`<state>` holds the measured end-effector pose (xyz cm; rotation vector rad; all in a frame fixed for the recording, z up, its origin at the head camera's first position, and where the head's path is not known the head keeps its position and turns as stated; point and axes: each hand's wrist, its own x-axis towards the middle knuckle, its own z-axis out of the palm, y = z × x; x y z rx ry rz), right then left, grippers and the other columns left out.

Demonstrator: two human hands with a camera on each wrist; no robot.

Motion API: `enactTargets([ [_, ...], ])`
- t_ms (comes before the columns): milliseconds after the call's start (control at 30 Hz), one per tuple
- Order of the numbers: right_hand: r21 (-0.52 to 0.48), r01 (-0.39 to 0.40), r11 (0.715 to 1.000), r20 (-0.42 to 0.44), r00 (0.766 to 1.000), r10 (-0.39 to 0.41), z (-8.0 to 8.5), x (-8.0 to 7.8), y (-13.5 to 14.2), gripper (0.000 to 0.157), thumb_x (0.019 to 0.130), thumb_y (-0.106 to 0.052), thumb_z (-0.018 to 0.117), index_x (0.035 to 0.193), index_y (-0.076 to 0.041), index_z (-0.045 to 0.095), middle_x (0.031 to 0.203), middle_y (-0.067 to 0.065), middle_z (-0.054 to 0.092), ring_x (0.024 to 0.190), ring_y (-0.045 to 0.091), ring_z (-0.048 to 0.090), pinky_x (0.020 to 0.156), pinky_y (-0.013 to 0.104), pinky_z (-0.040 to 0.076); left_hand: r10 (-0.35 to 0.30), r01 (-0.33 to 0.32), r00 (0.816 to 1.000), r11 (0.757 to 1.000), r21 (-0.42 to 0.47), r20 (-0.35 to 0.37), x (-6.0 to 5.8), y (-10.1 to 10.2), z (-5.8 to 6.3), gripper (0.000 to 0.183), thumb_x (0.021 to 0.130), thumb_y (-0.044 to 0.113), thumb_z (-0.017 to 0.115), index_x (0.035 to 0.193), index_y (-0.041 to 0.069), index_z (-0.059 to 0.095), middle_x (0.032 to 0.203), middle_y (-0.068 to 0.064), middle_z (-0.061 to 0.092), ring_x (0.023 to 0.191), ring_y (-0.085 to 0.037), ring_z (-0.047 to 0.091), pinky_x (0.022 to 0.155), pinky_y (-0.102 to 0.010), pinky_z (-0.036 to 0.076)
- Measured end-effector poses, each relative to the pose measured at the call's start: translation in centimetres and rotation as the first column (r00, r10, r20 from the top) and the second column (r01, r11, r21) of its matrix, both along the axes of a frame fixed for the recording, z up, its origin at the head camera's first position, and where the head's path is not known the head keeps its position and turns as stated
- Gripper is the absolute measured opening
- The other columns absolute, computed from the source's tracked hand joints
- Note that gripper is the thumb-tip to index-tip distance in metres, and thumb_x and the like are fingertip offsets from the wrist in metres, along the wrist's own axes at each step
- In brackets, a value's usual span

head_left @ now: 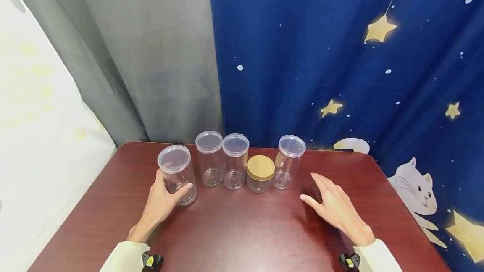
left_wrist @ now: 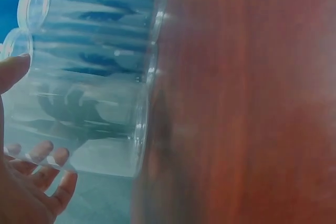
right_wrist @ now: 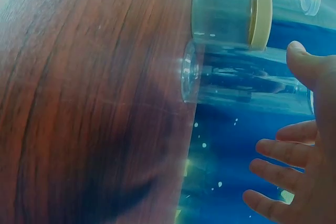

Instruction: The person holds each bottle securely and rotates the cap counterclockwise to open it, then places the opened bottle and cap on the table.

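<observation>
My left hand (head_left: pixel 160 200) holds a tall clear plastic jar (head_left: pixel 181 183) with a translucent lid at the left of the group. Its thumb lies across the near side and its fingers go round the far side. In the left wrist view, fingertips (left_wrist: pixel 61 156) show at the wall of this jar (left_wrist: pixel 100 119). My right hand (head_left: pixel 336 202) hovers over the table, fingers extended, holding nothing. Nearest to it stands another tall clear jar (head_left: pixel 287 165). The right wrist view shows the spread right hand (right_wrist: pixel 304 145) beside that jar (right_wrist: pixel 247 80).
Two tall clear jars, one (head_left: pixel 210 160) left of the other (head_left: pixel 235 163), stand side by side. A short jar with a gold lid (head_left: pixel 261 168) stands right of them. All are on a red-brown table (head_left: pixel 242 230). Grey and blue star-patterned curtains (head_left: pixel 280 62) hang behind its far edge.
</observation>
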<state>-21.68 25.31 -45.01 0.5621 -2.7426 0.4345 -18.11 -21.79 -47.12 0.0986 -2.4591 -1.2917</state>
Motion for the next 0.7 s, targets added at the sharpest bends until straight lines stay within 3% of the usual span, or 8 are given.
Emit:
enactTargets([
  [200, -0.012, -0.021, 1.000, -0.023, 1.000, 0.021, 0.5, 0.2, -0.7, 0.079, 0.085, -0.053, 0.072, 0.140, -0.001, 0.051, 0.138, 0.020, 0.057, 0.124, 0.039, 0.055, 0.099, 0.058, 0.044, -0.039, 0.039, 0.999, 0.999, 0.000, -0.037, 1.0, 1.2, 0.1, 0.076, 0.081, 0.034, 0.083, 0.134, 0.006, 0.038, 0.119, -0.012, 0.060, 0.110, -0.024, 0.057, 0.095, -0.044, 0.042],
  [333, -0.024, -0.029, 0.999, -0.027, 0.999, 0.028, 1.3, 0.5, -1.0, 0.080, 0.084, -0.055, 0.072, 0.140, -0.002, 0.051, 0.139, 0.019, 0.057, 0.125, 0.038, 0.055, 0.100, 0.058, 0.044, -0.077, 0.076, 0.994, 0.997, -0.013, -0.075, 0.9, 2.4, 0.6, 0.083, 0.078, 0.032, 0.086, 0.140, 0.009, 0.037, 0.125, -0.010, 0.059, 0.115, -0.024, 0.058, 0.097, -0.041, 0.042],
  [700, -0.135, -0.094, 0.986, -0.021, 0.996, 0.092, 2.8, 1.8, -2.8, 0.074, 0.086, -0.046, 0.074, 0.145, -0.011, 0.048, 0.144, 0.012, 0.054, 0.131, 0.034, 0.051, 0.103, 0.057, 0.043, -0.175, 0.171, 0.981, 0.984, -0.055, -0.083, 1.1, 5.9, 1.8, 0.081, 0.073, 0.035, 0.088, 0.135, 0.008, 0.043, 0.118, -0.008, 0.065, 0.110, -0.024, 0.062, 0.093, -0.048, 0.049],
])
